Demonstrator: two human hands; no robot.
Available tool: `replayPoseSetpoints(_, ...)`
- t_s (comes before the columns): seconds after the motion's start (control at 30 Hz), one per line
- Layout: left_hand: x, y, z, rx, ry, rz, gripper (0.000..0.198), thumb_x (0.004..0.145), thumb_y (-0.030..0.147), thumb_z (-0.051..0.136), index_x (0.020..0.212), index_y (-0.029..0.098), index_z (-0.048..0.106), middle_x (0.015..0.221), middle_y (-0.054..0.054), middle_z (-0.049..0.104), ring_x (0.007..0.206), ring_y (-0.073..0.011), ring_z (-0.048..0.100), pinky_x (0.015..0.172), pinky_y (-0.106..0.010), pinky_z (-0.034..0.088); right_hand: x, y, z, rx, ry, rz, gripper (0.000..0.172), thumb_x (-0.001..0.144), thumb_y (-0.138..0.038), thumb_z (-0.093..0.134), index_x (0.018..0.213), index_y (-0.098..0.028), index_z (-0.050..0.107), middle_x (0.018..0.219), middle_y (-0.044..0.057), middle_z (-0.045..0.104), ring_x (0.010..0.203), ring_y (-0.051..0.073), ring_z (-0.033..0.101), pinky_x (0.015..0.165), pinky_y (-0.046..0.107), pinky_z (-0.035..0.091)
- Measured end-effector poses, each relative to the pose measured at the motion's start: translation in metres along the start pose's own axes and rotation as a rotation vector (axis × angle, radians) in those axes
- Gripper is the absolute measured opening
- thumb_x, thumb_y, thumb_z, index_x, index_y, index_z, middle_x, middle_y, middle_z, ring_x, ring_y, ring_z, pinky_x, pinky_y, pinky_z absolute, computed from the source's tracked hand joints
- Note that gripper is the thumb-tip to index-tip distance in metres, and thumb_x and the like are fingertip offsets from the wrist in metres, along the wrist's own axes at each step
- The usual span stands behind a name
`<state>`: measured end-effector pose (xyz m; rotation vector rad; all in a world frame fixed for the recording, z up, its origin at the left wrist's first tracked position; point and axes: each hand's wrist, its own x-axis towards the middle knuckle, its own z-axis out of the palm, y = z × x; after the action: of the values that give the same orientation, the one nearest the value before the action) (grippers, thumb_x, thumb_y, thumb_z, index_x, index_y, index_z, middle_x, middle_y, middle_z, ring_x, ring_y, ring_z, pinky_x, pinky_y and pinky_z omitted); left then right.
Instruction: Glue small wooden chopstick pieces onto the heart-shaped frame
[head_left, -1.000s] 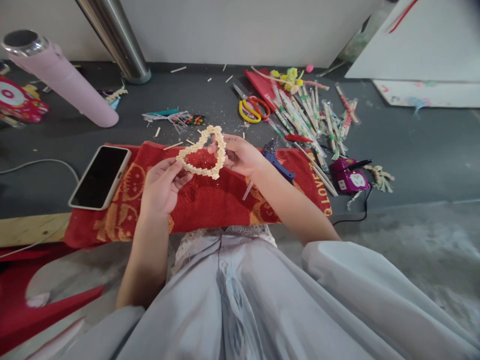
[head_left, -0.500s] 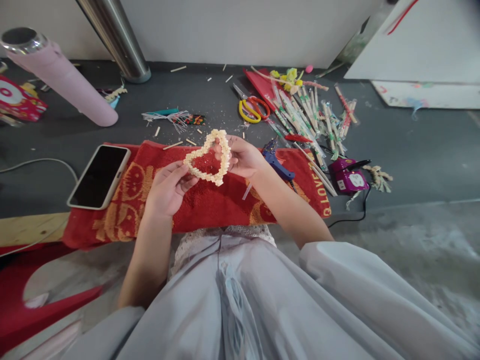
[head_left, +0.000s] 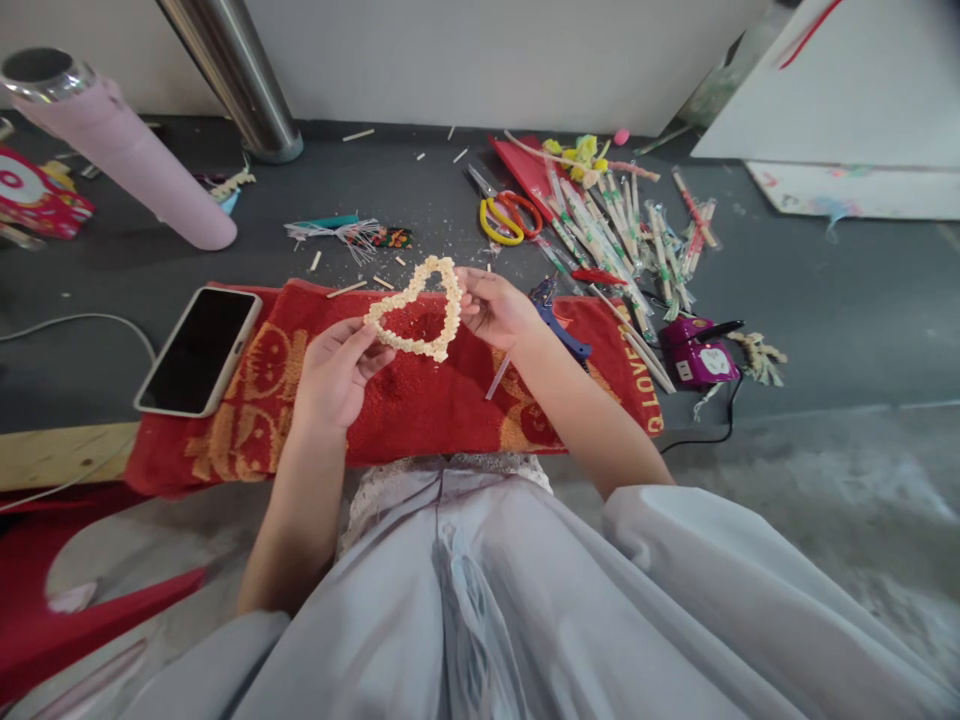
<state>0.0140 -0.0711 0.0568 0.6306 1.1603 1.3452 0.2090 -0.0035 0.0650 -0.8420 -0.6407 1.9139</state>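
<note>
A cream, heart-shaped frame [head_left: 411, 347] built of small pale pieces is held up above the red towel [head_left: 420, 420]. My left hand [head_left: 339, 370] pinches its left edge between thumb and fingers. At the right edge, my right hand [head_left: 496, 308] grips the frame with its fingertips. The middle of the heart is hollow, and red towel shows through. Just right of my right hand, a blue glue gun [head_left: 561, 335] lies on the towel, partly hidden by my forearm. A clear glue stick [head_left: 497, 377] pokes out on the near side of that forearm.
A phone [head_left: 199, 350] rests on the towel's left end. Scissors [head_left: 501, 220], wrapped sticks [head_left: 600, 235] and a purple box [head_left: 697, 352] with a cord lie to the right. A pink bottle [head_left: 142, 165] and metal post [head_left: 247, 80] stand at the back left.
The heart frame has tilted slightly in my hands. My right hand has shifted a little to the right, its fingers now showing less inside the heart. My left hand stays nearly still.
</note>
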Motion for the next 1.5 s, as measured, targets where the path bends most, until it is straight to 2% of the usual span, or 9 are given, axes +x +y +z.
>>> replayPoseSetpoints(0.1, 0.001, -0.002, 0.000, 0.026, 0.028, 0.113, 0.024, 0.061, 0.026, 0.085, 0.073, 0.017, 0.067, 0.071, 0.003, 0.064, 0.060, -0.0073, 0.062, 0.061, -0.020, 0.061, 0.000, -0.004, -0.008, -0.092, 0.228, -0.087, 0.028, 0.094, -0.001, 0.045, 0.073, -0.014, 0.057, 0.056, -0.006, 0.055, 0.045, 0.000, 0.047, 0.046, 0.009, 0.038)
replayPoseSetpoints(0.17, 0.002, -0.006, 0.000, 0.094, 0.080, 0.224, 0.027, 0.063, 0.031, 0.085, 0.076, 0.017, 0.065, 0.071, 0.003, 0.063, 0.059, -0.0065, 0.062, 0.061, -0.020, 0.060, -0.001, -0.004, -0.013, -0.270, 0.310, -0.193, 0.024, 0.092, -0.004, 0.052, 0.071, -0.015, 0.059, 0.057, -0.006, 0.059, 0.048, 0.001, 0.051, 0.049, 0.012, 0.041)
replayPoseSetpoints(0.3, 0.005, -0.015, 0.001, 0.276, 0.187, 0.434, 0.029, 0.074, 0.039, 0.078, 0.085, 0.017, 0.062, 0.077, 0.002, 0.063, 0.060, -0.0076, 0.064, 0.062, -0.021, 0.059, -0.003, 0.005, -0.017, -0.646, 0.315, -0.392, 0.016, 0.085, -0.013, 0.064, 0.069, -0.018, 0.062, 0.055, -0.006, 0.060, 0.049, 0.006, 0.053, 0.053, 0.020, 0.042)
replayPoseSetpoints(0.47, 0.004, -0.023, 0.003, 0.565, 0.231, 0.625, 0.024, 0.084, 0.037, 0.067, 0.094, 0.016, 0.062, 0.090, -0.003, 0.063, 0.069, -0.0115, 0.067, 0.067, -0.026, 0.059, -0.002, 0.017, -0.014, -0.981, 0.316, -0.575, 0.015, 0.078, -0.026, 0.074, 0.070, -0.018, 0.064, 0.064, -0.004, 0.061, 0.059, 0.008, 0.053, 0.061, 0.025, 0.041)
replayPoseSetpoints(0.63, 0.000, -0.026, 0.006, 0.887, 0.260, 0.779, 0.018, 0.086, 0.030, 0.064, 0.099, 0.017, 0.064, 0.094, -0.005, 0.063, 0.084, -0.0159, 0.065, 0.072, -0.027, 0.057, -0.002, 0.016, -0.002, -1.183, 0.391, -0.563, 0.026, 0.079, -0.033, 0.075, 0.065, -0.019, 0.057, 0.062, -0.004, 0.059, 0.059, 0.009, 0.050, 0.062, 0.026, 0.037)
replayPoseSetpoints(0.83, -0.011, -0.027, 0.015, 0.946, 0.225, 0.875, 0.016, 0.089, 0.026, 0.059, 0.101, 0.017, 0.063, 0.099, -0.009, 0.062, 0.087, -0.0173, 0.065, 0.072, -0.028, 0.059, 0.000, 0.015, 0.003, -1.369, 0.448, -0.521, 0.029, 0.085, -0.034, 0.069, 0.064, -0.019, 0.056, 0.064, -0.002, 0.059, 0.061, 0.011, 0.049, 0.064, 0.028, 0.033)
replayPoseSetpoints(1.17, -0.017, -0.025, 0.022, 0.948, 0.236, 0.868, 0.016, 0.089, 0.023, 0.059, 0.102, 0.016, 0.066, 0.101, -0.009, 0.064, 0.085, -0.0151, 0.066, 0.071, -0.026, 0.060, -0.002, 0.019, -0.001, -1.382, 0.412, -0.596, 0.021, 0.084, -0.020, 0.058, 0.063, -0.020, 0.052, 0.063, -0.002, 0.055, 0.060, 0.011, 0.045, 0.064, 0.028, 0.032)
replayPoseSetpoints(1.37, -0.010, -0.018, 0.014, 0.781, 0.269, 0.710, 0.011, 0.085, 0.024, 0.068, 0.095, 0.019, 0.065, 0.095, -0.004, 0.064, 0.089, -0.0163, 0.067, 0.076, -0.027, 0.059, -0.007, 0.010, -0.017, -1.286, 0.451, -0.630, 0.025, 0.082, -0.022, 0.058, 0.059, -0.021, 0.048, 0.057, -0.004, 0.051, 0.056, 0.010, 0.042, 0.061, 0.029, 0.032)
replayPoseSetpoints(1.5, -0.004, -0.012, 0.008, 0.493, 0.239, 0.571, 0.015, 0.085, 0.028, 0.070, 0.094, 0.017, 0.065, 0.089, -0.001, 0.065, 0.070, -0.0103, 0.067, 0.068, -0.026, 0.062, -0.003, -0.001, -0.035, -1.185, 0.498, -0.616, 0.024, 0.082, -0.021, 0.059, 0.059, -0.021, 0.053, 0.056, -0.004, 0.052, 0.055, 0.010, 0.045, 0.060, 0.028, 0.034)
